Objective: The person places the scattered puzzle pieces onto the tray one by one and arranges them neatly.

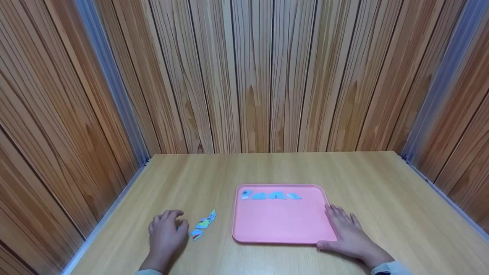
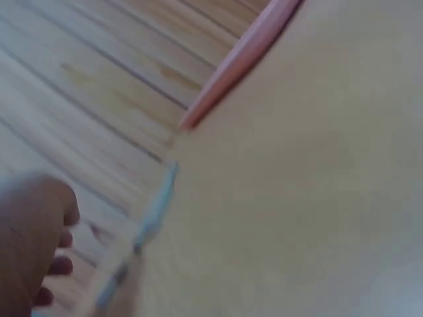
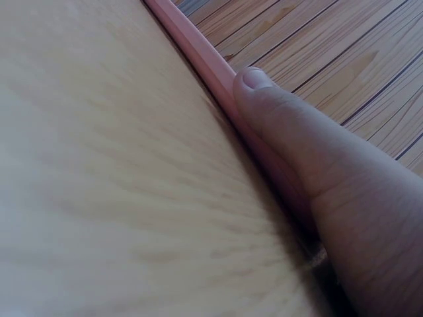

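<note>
A pink tray [image 1: 282,229] lies on the table. Its far side bears a row of several flat blue puzzle pieces [image 1: 277,195]. My right hand [image 1: 345,235] rests at the tray's near right corner, fingers extended along the right rim; in the right wrist view the thumb [image 3: 284,122] touches the pink edge. Left of the tray, my left hand [image 1: 167,233] hovers low over the table with loosely bent fingers, thumb and index apart. A bit of blue shows in that gap, mostly hidden by the hand. Just right of it lie colourful puzzle pieces [image 1: 205,221], blurred in the left wrist view.
The light wooden table [image 1: 267,168] ends at a wood-plank wall [image 1: 252,76] behind. Plank panels stand on the left [image 1: 49,114] and right [image 1: 462,152] too, with metal strips at the corners. A strip of bare table lies between the loose pieces and the tray.
</note>
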`<state>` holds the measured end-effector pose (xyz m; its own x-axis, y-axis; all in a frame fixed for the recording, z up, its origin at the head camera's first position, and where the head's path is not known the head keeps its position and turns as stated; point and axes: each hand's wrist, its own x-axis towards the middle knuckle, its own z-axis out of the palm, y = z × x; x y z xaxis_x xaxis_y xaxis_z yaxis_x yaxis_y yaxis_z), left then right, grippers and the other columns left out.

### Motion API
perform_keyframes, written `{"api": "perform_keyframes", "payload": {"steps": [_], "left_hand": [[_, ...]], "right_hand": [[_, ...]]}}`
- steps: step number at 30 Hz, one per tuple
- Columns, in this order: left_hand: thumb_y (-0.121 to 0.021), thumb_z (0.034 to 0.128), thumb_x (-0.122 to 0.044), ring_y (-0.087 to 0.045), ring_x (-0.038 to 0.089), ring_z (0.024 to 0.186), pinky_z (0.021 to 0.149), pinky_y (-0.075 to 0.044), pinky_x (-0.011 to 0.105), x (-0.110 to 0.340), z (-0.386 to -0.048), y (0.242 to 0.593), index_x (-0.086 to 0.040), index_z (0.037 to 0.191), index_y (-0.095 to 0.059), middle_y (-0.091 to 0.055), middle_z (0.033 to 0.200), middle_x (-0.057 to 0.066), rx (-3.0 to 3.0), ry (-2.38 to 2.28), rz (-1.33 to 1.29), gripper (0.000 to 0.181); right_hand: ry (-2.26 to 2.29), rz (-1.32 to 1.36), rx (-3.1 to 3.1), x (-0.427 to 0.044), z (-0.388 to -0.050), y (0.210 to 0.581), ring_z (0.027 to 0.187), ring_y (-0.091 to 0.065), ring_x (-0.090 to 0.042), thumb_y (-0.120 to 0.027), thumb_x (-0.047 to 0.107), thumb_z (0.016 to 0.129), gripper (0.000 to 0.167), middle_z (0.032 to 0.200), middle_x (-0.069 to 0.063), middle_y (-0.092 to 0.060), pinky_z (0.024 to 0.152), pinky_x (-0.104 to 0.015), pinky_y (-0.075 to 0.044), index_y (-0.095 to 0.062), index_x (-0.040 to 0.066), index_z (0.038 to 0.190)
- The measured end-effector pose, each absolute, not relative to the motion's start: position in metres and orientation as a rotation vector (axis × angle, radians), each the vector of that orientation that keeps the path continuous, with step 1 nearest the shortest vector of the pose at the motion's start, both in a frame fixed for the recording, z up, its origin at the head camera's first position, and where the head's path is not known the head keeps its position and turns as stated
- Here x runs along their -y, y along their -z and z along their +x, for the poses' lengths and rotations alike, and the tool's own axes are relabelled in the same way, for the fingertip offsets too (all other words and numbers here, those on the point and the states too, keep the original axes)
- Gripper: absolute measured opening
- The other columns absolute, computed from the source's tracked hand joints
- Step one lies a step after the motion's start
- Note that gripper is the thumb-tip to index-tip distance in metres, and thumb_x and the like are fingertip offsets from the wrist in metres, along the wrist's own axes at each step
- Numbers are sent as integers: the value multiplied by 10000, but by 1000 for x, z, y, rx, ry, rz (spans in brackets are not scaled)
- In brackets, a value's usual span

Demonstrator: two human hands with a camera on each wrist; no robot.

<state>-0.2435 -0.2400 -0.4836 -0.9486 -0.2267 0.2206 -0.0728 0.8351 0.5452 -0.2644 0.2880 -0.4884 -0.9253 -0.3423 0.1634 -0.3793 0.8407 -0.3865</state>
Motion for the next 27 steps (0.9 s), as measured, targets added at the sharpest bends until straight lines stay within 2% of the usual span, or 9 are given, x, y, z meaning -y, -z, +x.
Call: {"api": "perform_keyframes", "payload": {"steps": [7,13,18,22,27], "left_hand": [[-622,905,-411,-422,428,1241,1054,-232,659,266,-243,491,-51,1292,-625,-572,1358,182,2831,896,319,528],[-686,894,-482,-408,428,1237,1041,-218,686,268,-232,495,-112,1228,-656,-573,1323,119,2826,838,155,500],[-763,814,-538,-383,409,1246,1036,-199,672,271,-225,497,-150,1222,-652,-538,1325,87,2856,847,78,573],[-792,767,-551,-356,409,1268,1046,-166,665,272,-226,497,-179,1193,-644,-513,1317,76,2876,842,47,585],[-792,760,-568,-362,397,1274,1057,-176,650,271,-228,497,-185,1125,-639,-522,1312,68,2880,790,58,551]], "right_hand": [[-639,579,2922,-288,-264,488,1463,-192,-537,-721,680,765,1182,1591,-317,-254,1113,-734,-51,-243,-47,1565],[-681,589,2922,-289,-263,489,1475,-167,-526,-714,670,777,1165,1606,-300,-236,1113,-730,-31,-243,-45,1566],[-685,581,2941,-289,-261,488,1473,-154,-535,-723,663,772,1176,1605,-309,-225,1114,-731,-22,-227,-47,1568],[-681,579,2937,-289,-262,487,1474,-162,-530,-722,671,771,1174,1605,-305,-233,1114,-733,-30,-238,-41,1568],[-668,547,2970,-289,-264,487,1483,-145,-519,-702,712,766,1201,1618,-292,-210,1121,-726,-16,-214,-22,1581]]}}
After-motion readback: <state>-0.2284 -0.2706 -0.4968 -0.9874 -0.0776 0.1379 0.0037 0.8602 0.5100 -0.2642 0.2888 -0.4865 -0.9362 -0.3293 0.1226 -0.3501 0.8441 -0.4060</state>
